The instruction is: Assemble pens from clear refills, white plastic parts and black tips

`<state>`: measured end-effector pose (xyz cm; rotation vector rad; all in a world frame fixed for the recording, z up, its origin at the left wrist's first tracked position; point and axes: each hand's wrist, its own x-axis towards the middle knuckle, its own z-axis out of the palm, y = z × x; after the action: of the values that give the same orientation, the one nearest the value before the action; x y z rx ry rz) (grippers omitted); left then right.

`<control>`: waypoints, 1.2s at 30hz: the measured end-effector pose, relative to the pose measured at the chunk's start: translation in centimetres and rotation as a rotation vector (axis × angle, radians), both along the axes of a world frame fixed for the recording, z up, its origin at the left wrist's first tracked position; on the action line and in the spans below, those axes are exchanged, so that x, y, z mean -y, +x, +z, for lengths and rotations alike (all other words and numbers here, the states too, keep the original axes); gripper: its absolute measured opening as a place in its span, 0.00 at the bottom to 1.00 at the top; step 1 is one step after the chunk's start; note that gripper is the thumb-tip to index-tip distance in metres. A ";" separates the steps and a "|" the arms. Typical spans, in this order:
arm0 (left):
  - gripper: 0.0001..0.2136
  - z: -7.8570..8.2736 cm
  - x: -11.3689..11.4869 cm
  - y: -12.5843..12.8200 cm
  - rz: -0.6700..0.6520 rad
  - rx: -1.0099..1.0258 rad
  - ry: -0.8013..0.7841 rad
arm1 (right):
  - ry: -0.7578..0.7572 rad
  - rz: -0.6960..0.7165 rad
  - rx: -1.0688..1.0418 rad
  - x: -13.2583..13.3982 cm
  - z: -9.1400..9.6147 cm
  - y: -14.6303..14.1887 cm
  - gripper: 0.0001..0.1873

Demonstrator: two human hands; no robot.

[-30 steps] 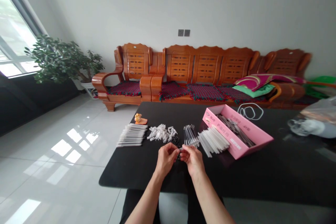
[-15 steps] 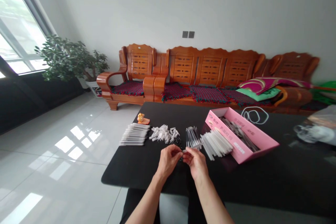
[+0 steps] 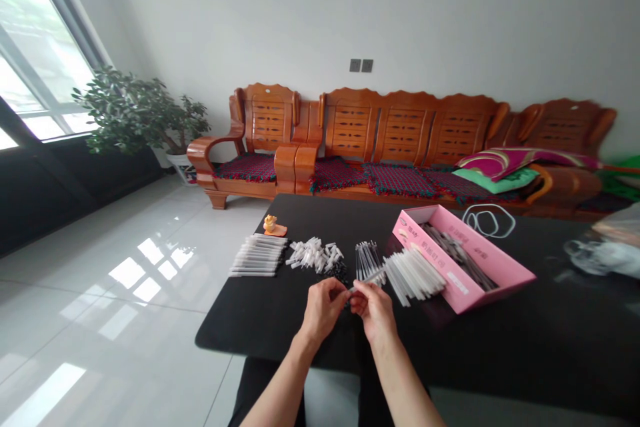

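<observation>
My right hand (image 3: 375, 310) pinches a thin pale pen barrel (image 3: 374, 276), which slants up and to the right past the fingers. Fingertips of my left hand (image 3: 321, 308) are closed at the barrel's near end; any small part between them is hidden. Just beyond the hands lie a heap of small black pieces (image 3: 337, 272) and a pile of short white pen caps (image 3: 315, 253). Slim pen refills (image 3: 367, 257) lie behind my right hand, beside a row of loose translucent barrels (image 3: 414, 275). Capped pens (image 3: 257, 255) lie side by side at the left.
A pink box (image 3: 467, 297) holding dark sticks stands right of the barrels. A small yellow figurine (image 3: 271, 223) sits at the black table's (image 3: 240, 320) far left. White cord loops (image 3: 487, 221) and a plastic bag (image 3: 600, 253) lie to the right. Wooden sofas (image 3: 350, 127) stand behind.
The whole view has shifted slightly, moving things a little to the right. Both hands stay together at the barrel, which now tilts up somewhat more.
</observation>
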<state>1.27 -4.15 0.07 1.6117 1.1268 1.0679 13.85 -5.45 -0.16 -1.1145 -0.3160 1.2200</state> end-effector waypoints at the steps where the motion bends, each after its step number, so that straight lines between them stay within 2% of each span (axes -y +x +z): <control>1: 0.09 0.2 0.2 0.1 0.016 -0.037 0.049 | -0.005 -0.003 -0.002 0.0 -0.1 0.0 0.17; 5: 0.07 0.7 0.5 0.2 0.037 -0.144 0.185 | -0.007 -0.007 -0.007 0.1 -0.5 0.3 0.17; 12: 0.05 0.7 0.7 0.4 0.005 -0.161 0.242 | -0.005 0.020 -0.063 0.2 -0.8 0.6 0.17; 16: 0.07 0.3 0.5 0.0 0.009 -0.133 0.233 | -0.005 0.011 -0.057 0.2 -0.4 0.6 0.18; 18: 0.09 -0.2 -0.2 -0.9 0.076 -0.064 0.146 | -0.005 0.007 -0.036 0.3 -0.2 0.7 0.19; 21: 0.10 -1.2 -2.2 -3.0 0.289 0.043 0.009 | -0.002 0.038 0.038 0.5 -0.2 1.1 0.19; 23: 0.08 -1.9 -3.6 -4.5 0.406 0.043 -0.011 | 0.005 0.070 0.138 0.6 -0.6 1.4 0.19; 25: 0.06 -2.5 -4.6 -5.5 0.439 0.000 -0.003 | 0.014 0.102 0.249 0.6 -1.4 1.7 0.19; 28: 0.05 -3.2 -5.3 -5.6 0.416 -0.055 0.031 | 0.027 0.141 0.331 0.3 -2.6 1.9 0.19; 32: 0.07 -3.5 -5.7 -4.2 0.343 -0.145 0.134 | 0.023 0.148 0.357 0.1 -3.7 2.0 0.19; 36: 0.10 -3.6 -6.2 -2.8 0.258 -0.387 0.191 | 0.009 0.157 0.364 0.0 -4.2 2.2 0.19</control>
<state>-1.49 2.07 -3.54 1.9169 1.5611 1.0791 16.08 -5.45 -4.39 -1.3230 -0.6959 1.1463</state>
